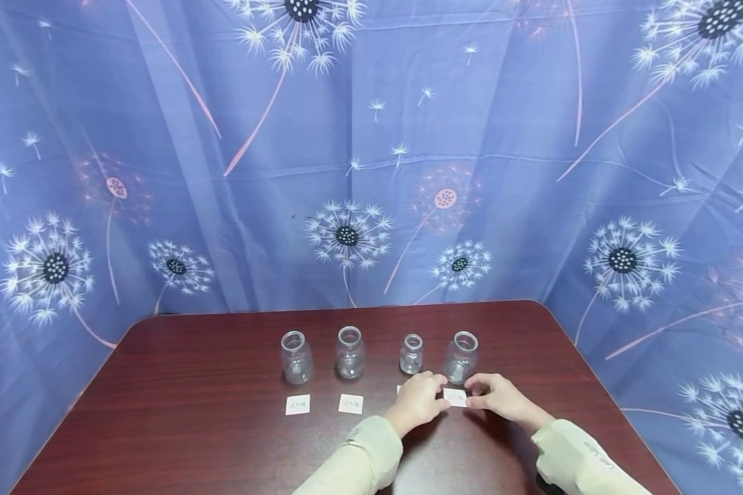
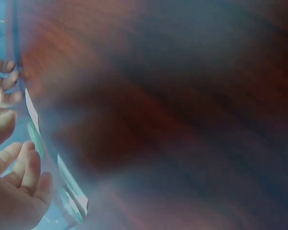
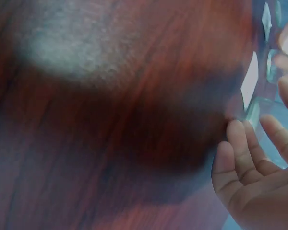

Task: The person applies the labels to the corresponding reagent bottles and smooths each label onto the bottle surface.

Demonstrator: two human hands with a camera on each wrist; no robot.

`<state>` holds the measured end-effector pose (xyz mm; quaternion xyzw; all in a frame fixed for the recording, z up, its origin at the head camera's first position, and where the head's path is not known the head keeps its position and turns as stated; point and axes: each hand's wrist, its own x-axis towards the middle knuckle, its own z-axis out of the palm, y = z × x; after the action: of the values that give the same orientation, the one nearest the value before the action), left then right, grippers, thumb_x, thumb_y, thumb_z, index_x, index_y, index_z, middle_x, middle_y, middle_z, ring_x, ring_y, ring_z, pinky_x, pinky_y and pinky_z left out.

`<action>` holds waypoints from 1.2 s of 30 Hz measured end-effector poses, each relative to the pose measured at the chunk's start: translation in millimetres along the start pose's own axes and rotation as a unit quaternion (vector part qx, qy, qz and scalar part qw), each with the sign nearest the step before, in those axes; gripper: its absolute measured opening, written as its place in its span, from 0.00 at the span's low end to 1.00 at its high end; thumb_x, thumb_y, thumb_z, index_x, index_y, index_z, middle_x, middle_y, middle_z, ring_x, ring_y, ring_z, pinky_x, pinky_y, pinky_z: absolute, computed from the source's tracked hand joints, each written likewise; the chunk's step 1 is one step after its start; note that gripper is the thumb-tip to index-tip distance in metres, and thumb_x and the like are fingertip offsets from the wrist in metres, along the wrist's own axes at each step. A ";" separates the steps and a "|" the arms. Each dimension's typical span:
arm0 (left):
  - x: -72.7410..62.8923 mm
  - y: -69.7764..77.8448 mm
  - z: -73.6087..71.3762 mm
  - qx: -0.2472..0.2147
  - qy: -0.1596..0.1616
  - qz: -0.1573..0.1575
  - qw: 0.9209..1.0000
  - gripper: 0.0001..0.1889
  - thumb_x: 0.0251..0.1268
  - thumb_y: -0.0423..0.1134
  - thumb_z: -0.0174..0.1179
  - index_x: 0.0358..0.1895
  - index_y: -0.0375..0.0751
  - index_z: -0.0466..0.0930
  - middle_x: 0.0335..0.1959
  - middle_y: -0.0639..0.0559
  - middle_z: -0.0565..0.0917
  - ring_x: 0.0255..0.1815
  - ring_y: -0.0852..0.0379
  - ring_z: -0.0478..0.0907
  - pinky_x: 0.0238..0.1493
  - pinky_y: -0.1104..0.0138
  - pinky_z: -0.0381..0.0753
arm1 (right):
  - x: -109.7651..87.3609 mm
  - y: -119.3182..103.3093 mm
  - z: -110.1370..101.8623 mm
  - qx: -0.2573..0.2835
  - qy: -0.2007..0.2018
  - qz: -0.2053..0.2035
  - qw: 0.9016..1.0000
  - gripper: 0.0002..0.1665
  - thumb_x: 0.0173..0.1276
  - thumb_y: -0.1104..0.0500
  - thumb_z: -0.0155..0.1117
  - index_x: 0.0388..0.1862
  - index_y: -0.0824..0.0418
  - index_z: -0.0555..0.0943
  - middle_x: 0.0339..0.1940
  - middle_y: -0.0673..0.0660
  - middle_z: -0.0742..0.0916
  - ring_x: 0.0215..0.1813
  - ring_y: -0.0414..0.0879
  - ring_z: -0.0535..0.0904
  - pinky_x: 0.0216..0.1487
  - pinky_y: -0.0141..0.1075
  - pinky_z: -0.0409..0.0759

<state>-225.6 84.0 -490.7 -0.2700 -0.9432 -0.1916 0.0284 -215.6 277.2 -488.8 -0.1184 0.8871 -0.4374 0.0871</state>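
Note:
A small white paper card [image 1: 455, 397] with dark print lies on the table just in front of the rightmost glass jar [image 1: 461, 357]. My left hand [image 1: 417, 401] is at the card's left edge, thumb and fingers spread apart. At its right edge is my right hand [image 1: 501, 397], its fingers loosely bent. Whether the fingertips touch the paper cannot be told. In the right wrist view the same card [image 3: 250, 82] shows beyond the fingertips. My left hand mostly covers another card [image 1: 399, 390], in front of a smaller glass jar [image 1: 411, 355].
Two more open glass jars, one left [image 1: 297, 361] and one mid-table [image 1: 350, 356], stand in the same row. Each has a printed card, the left card [image 1: 298, 404] and the middle card [image 1: 351, 403], before it. A blue dandelion-patterned curtain [image 1: 272, 240] surrounds the dark red table [image 1: 192, 412].

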 end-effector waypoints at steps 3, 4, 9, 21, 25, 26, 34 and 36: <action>1.3 4.3 6.8 0.024 0.016 -0.013 0.999 0.19 0.45 0.50 0.63 0.44 0.51 0.78 0.30 0.57 0.78 0.33 0.59 0.76 0.28 0.71 0.71 | 1.9 2.1 5.1 -0.012 0.012 0.003 1.000 0.19 0.48 0.61 0.66 0.38 0.70 0.75 0.21 0.54 0.77 0.19 0.36 0.71 0.23 0.29 0.69; 2.1 5.6 9.6 0.032 0.020 -0.019 0.999 0.19 0.45 0.51 0.63 0.43 0.51 0.78 0.30 0.57 0.78 0.33 0.58 0.75 0.27 0.71 0.71 | 2.2 2.7 6.6 -0.020 0.017 0.002 1.000 0.19 0.48 0.60 0.66 0.38 0.69 0.75 0.21 0.54 0.77 0.18 0.37 0.71 0.23 0.29 0.69; 5.7 9.9 22.0 0.068 0.026 -0.040 0.997 0.20 0.44 0.54 0.62 0.42 0.51 0.78 0.30 0.55 0.77 0.31 0.57 0.73 0.27 0.69 0.70 | 3.6 3.9 12.1 -0.076 0.030 -0.005 0.997 0.18 0.48 0.60 0.66 0.38 0.66 0.75 0.19 0.51 0.76 0.14 0.37 0.70 0.19 0.29 0.69; 3.8 16.7 24.1 0.112 0.031 -0.061 0.991 0.15 0.45 0.54 0.62 0.35 0.52 0.77 0.33 0.56 0.75 0.34 0.58 0.71 0.31 0.69 0.68 | 0.8 3.1 18.2 -0.182 0.066 -0.007 0.981 0.13 0.46 0.58 0.67 0.34 0.55 0.77 0.13 0.45 0.72 0.15 0.33 0.63 0.18 0.29 0.62; 4.3 16.6 27.2 0.104 0.030 -0.073 0.991 0.14 0.45 0.54 0.62 0.33 0.53 0.76 0.33 0.57 0.74 0.34 0.59 0.70 0.31 0.70 0.67 | 1.4 2.4 19.2 -0.195 0.073 0.004 0.978 0.14 0.46 0.58 0.67 0.34 0.53 0.77 0.14 0.45 0.71 0.16 0.34 0.62 0.18 0.29 0.60; 4.7 16.5 28.4 0.103 0.031 -0.075 0.991 0.13 0.44 0.54 0.62 0.32 0.53 0.76 0.33 0.57 0.74 0.34 0.59 0.70 0.31 0.70 0.67 | 1.6 2.5 19.4 -0.198 0.075 0.007 0.977 0.14 0.45 0.57 0.67 0.33 0.53 0.77 0.14 0.45 0.71 0.16 0.34 0.62 0.18 0.29 0.60; 5.9 17.4 31.6 0.098 0.030 -0.085 0.991 0.11 0.44 0.53 0.62 0.29 0.54 0.74 0.32 0.58 0.73 0.33 0.59 0.69 0.30 0.70 0.65 | 2.9 3.0 20.0 -0.207 0.072 0.022 0.975 0.12 0.45 0.57 0.67 0.30 0.49 0.76 0.14 0.44 0.71 0.16 0.35 0.62 0.18 0.29 0.60; 5.5 17.5 30.5 0.100 0.030 -0.085 0.991 0.11 0.44 0.53 0.62 0.29 0.55 0.74 0.31 0.58 0.72 0.33 0.59 0.69 0.30 0.70 0.64 | 3.3 2.7 19.8 -0.208 0.071 0.019 0.975 0.11 0.45 0.57 0.67 0.28 0.49 0.76 0.14 0.44 0.71 0.16 0.35 0.62 0.18 0.29 0.60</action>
<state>-219.7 111.9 -512.0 -0.1792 -0.9757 -0.1063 0.0672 -214.0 262.9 -503.1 -0.0858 0.9646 -0.2494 0.0053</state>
